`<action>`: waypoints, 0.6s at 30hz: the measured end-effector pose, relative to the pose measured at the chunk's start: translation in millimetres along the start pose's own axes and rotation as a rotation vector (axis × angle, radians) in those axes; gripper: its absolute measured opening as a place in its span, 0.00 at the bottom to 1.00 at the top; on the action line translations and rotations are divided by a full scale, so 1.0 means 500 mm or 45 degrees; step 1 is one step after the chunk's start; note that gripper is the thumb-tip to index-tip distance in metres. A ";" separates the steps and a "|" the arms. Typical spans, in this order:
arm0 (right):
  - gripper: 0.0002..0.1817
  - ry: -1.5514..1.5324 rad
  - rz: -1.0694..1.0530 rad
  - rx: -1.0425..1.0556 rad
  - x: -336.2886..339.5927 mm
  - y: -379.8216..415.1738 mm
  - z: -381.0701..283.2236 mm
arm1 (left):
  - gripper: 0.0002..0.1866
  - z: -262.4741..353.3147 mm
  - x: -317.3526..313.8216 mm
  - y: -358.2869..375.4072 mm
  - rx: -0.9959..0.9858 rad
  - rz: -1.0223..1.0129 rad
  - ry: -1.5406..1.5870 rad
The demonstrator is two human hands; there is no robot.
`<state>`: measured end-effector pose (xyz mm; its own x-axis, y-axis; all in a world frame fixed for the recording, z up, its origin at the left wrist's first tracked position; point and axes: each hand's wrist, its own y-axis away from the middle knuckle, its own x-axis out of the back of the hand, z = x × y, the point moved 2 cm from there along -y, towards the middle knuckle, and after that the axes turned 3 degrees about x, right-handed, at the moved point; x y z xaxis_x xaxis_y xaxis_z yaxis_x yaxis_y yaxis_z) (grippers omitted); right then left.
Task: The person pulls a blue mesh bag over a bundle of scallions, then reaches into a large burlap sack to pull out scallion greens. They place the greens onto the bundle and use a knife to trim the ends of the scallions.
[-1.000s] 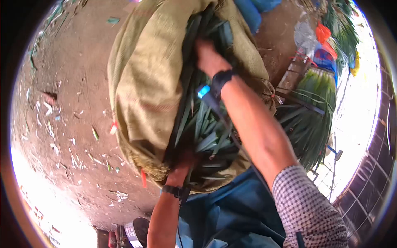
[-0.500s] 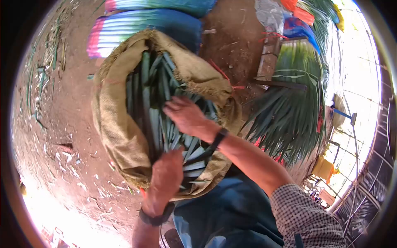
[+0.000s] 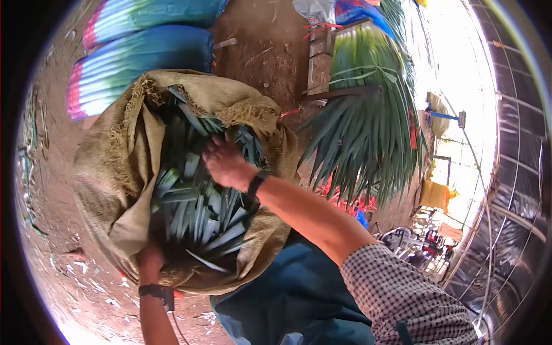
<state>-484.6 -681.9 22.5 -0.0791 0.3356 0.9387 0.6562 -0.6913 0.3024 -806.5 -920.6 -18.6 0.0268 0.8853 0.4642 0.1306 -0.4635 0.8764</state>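
A wide burlap sack [image 3: 109, 167] stands with its mouth open and its rim folded outward. Long cut green leaves [image 3: 198, 210] fill it. My right hand [image 3: 227, 164] rests on leaves inside the mouth, its fingers spread and partly bent, with a dark band round the wrist. At the sack's lower left rim is my left hand [image 3: 150, 259]. Its fingers are hidden inside the sack, in shadow against the burlap, so what they touch does not show. A device with a cable sits at the left wrist.
Two wrapped blue, white and pink bundles [image 3: 141, 57] lie beyond the sack. A large bundle of long green leaves [image 3: 368, 115] rests on a wooden frame [image 3: 351, 92] to the right. Leaf scraps [image 3: 83, 267] litter the dirt floor. A yellow container [image 3: 434, 194] stands farther right.
My left hand has moved left and down from the leaves to the sack's rim. My right hand remains over the leaves. The view has shifted, and the sack appears farther left.
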 end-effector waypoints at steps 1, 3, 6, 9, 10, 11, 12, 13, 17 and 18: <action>0.13 0.012 0.188 -0.035 0.028 0.029 -0.028 | 0.18 0.003 0.033 0.016 -0.033 -0.005 0.084; 0.06 -0.395 0.217 -0.046 0.160 0.114 -0.092 | 0.19 0.050 0.111 0.077 -0.167 0.091 0.235; 0.07 -0.972 0.515 -0.124 0.207 0.259 -0.209 | 0.20 0.086 0.144 0.158 -0.568 0.597 0.446; 0.10 -1.339 0.346 -0.189 0.208 0.388 -0.318 | 0.20 0.146 0.205 0.277 -0.581 0.539 0.635; 0.09 -1.459 0.277 -0.157 0.198 0.432 -0.342 | 0.20 0.154 0.205 0.301 -0.578 0.533 0.692; 0.09 -1.460 0.335 -0.105 0.202 0.474 -0.361 | 0.18 0.164 0.187 0.308 -0.626 0.533 0.842; 0.08 -1.456 0.392 -0.045 0.205 0.512 -0.361 | 0.18 0.182 0.180 0.320 -0.573 0.535 0.819; 0.08 -1.492 0.271 -0.017 0.195 0.550 -0.350 | 0.18 0.207 0.176 0.338 -0.529 0.528 0.788; 0.08 -1.475 0.128 -0.067 0.184 0.712 -0.209 | 0.19 0.362 0.159 0.387 -0.511 0.398 0.620; 0.08 -1.385 0.111 -0.167 0.186 0.753 -0.137 | 0.20 0.414 0.172 0.406 -0.563 0.376 0.588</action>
<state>-296.4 -954.7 234.8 0.7099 0.6225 0.3294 0.5373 -0.7811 0.3181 -572.5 -930.7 172.6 -0.4375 0.6588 0.6120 -0.2346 -0.7406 0.6296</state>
